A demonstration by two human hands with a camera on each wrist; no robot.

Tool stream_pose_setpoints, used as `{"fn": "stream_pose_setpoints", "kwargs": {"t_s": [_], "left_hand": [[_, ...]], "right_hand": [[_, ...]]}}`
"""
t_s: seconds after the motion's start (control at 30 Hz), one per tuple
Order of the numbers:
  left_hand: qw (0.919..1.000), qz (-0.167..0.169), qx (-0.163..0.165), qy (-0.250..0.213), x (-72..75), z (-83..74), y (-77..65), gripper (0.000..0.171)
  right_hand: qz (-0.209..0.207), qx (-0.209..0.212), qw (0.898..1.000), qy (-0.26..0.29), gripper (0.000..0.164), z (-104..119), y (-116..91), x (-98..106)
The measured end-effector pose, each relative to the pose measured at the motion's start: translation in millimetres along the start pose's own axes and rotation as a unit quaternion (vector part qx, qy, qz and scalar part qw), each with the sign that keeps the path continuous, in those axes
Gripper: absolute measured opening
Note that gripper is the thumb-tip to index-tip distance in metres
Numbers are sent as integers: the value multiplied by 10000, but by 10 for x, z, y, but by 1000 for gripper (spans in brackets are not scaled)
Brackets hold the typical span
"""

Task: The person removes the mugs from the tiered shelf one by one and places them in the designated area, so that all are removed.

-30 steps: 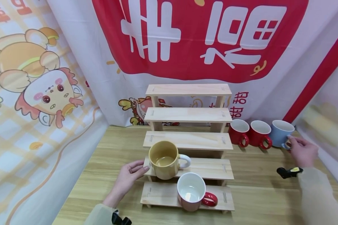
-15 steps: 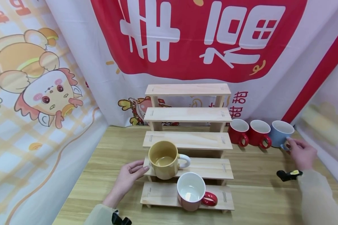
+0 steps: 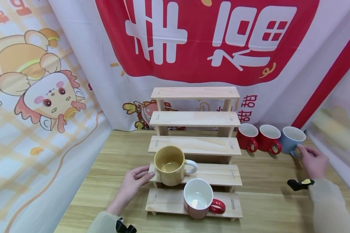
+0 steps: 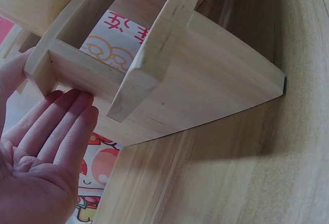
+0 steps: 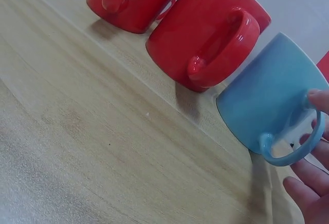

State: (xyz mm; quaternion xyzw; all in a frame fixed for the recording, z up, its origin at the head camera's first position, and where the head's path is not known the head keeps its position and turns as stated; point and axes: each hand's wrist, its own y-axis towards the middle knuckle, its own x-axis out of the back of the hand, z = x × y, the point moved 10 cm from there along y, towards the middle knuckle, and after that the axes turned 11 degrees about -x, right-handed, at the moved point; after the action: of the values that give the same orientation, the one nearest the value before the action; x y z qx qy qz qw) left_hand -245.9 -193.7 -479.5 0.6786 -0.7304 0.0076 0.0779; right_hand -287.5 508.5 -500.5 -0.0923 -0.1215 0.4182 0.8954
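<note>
At the right of the frame, the handle (image 5: 293, 158) of the blue mug (image 3: 288, 144) is pinched by the right hand (image 3: 312, 161), thumb on top, fingers behind; the handle, pointed toward that hand, seems chosen for easy reach. Whether the base is fully down cannot be told. At lower centre-left, the left end of the stepped rack's (image 3: 198, 143) second-lowest step is gripped by the left hand (image 3: 134, 181), thumb above and fingers beneath, probably to keep the rack steady. On that step the yellow mug (image 3: 169, 173) is stood, and below it the red-handled mug (image 3: 196, 202). Two red mugs (image 3: 265, 142) are lined up left of the blue one. Compared with a second ago, the blue mug has been shifted slightly down the frame with the right hand; the left hand's hold is unchanged.
</note>
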Motion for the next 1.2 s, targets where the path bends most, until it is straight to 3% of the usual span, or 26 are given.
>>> {"fn": "stream_pose_setpoints", "kwargs": {"t_s": [0.27,0.43,0.6,0.93,1.2], "left_hand": [[10000,6,12,3,-2,5,6,48],[10000,-8,19,3,-1,4,8,48],[10000,-26,9,11,2,-2,5,48],[9999,-69,-1,75,12,6,-13,48],[9999,-57,13,95,9,6,-2,48]], "right_hand": [[-143,101,9998,82,14,81,1,45],[-222,128,9979,592,13,151,31,93],[-83,112,9953,962,30,294,-51,92],[501,578,9958,508,55,768,-424,-185],[750,1442,9860,-373,51,1243,-909,-491]]}}
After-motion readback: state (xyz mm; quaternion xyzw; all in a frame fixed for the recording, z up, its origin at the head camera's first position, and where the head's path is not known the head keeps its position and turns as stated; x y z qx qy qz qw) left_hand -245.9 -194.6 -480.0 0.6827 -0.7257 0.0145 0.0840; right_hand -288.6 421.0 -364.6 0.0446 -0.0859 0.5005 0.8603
